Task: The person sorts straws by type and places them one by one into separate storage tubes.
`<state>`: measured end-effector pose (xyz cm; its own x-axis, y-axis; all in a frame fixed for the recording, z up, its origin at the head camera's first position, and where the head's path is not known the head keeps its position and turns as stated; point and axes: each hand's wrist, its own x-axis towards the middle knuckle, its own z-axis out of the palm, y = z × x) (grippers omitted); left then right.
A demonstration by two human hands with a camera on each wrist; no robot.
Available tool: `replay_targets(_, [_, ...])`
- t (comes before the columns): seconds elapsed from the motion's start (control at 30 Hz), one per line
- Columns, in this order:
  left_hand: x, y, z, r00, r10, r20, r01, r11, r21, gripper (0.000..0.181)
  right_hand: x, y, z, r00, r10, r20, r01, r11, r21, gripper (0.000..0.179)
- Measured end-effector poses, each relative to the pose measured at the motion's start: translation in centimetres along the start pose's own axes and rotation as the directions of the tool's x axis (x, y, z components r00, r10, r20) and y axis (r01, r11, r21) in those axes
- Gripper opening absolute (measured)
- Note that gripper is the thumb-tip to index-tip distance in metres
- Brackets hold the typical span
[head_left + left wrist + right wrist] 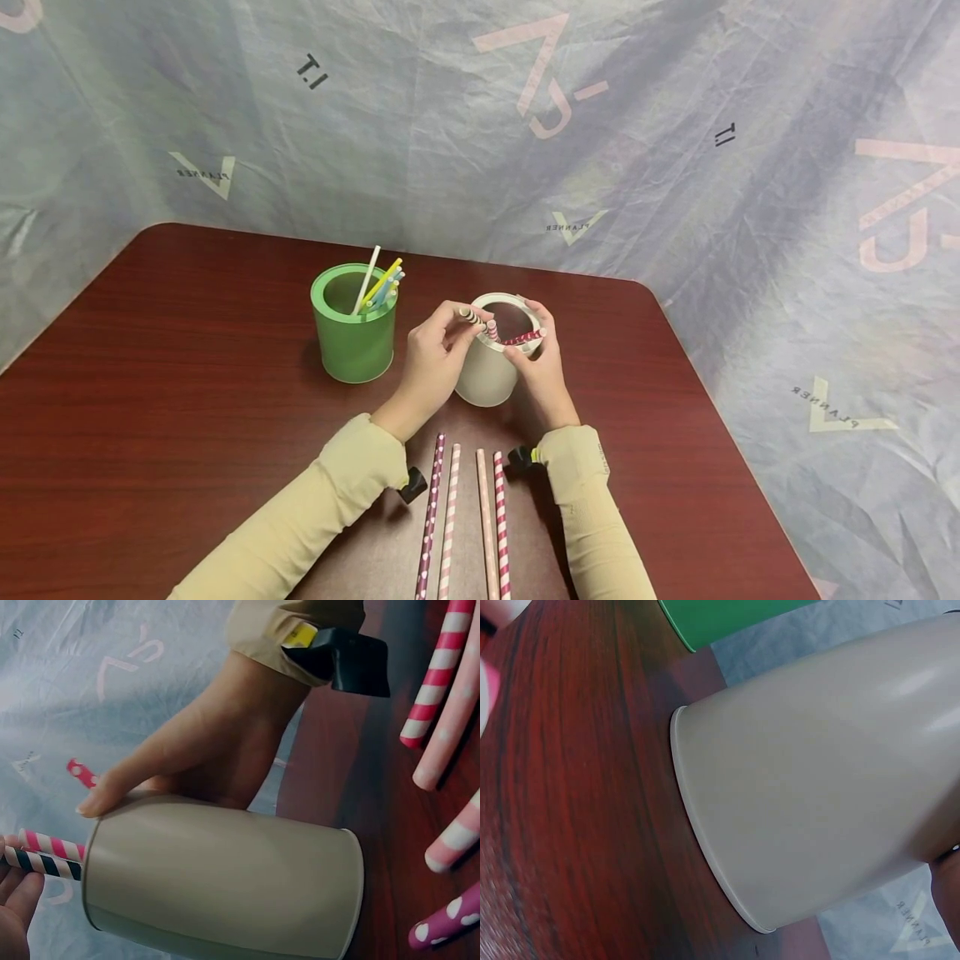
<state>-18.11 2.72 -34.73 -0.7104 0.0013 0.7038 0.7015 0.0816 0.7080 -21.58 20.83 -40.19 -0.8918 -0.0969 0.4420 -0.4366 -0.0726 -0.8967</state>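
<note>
My left hand (435, 354) pinches a black-and-white striped paper straw (41, 862) between thumb and finger, its lower end inside the mouth of a beige can (483, 377). Right beside it, a pink-and-white striped straw (52, 844) leans out over the rim. A red straw with white dots (527, 337) also pokes out, close to my right hand (546, 377). That hand holds the can at its upper right side, thumb on the near rim and fingers around the far edge. The can stands upright on the table; its inside is mostly hidden.
A green can (354, 346) with white, yellow and blue sticks stands to the left. Several patterned straws lie side by side between my forearms, among them a purple one with white spots (430, 521) and a red-and-white striped one (501, 525). A printed cloth hangs behind the table.
</note>
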Motion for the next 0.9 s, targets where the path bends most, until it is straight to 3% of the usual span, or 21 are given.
replay_targets(0.43, [-0.2, -1.0, 0.7, 1.000, -0.021, 0.020, 0.020, 1.000, 0.016, 0.011, 0.0, -0.1, -0.1, 1.000, 0.018, 0.020, -0.018, 1.000, 0.022, 0.080])
replay_targets(0.6, [-0.2, -1.3, 0.8, 0.999, -0.032, 0.028, 0.032, 0.999, 0.015, 0.011, 0.0, -0.1, 0.0, 1.000, 0.022, 0.015, -0.022, 0.999, 0.025, 0.087])
replay_targets(0.9, [-0.4, -1.5, 0.7, 1.000, -0.011, 0.028, 0.006, 0.989, 0.147, 0.017, 0.0, -0.2, -0.1, 0.999, 0.023, 0.024, -0.023, 1.000, -0.006, 0.082])
